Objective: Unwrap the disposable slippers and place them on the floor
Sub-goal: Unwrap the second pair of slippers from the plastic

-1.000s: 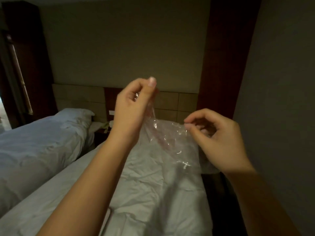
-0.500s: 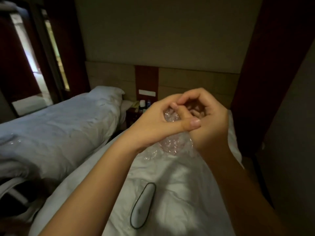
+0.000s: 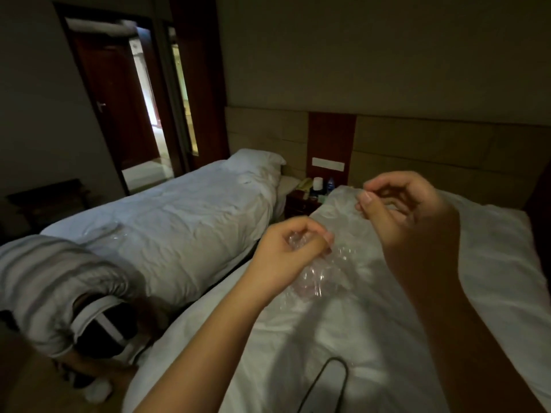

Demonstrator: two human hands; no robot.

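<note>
A crumpled clear plastic wrapper hangs over the near bed. My left hand is closed around a bunched part of it. My right hand is higher and to the right, thumb and fingers pinched on the wrapper's upper edge, so the film stretches between both hands. A white slipper with a dark rim lies flat on the sheet below my arms; its lower end is cut off by the frame.
A second bed stands to the left with another clear wrapper on it and a rolled grey padded jacket at its foot. A nightstand with bottles sits between the beds. A narrow gap separates the beds.
My hands were pressed together around the wrapper half a second ago; they have pulled apart, left down and right up. The view has turned left and the slipper has come into sight.
</note>
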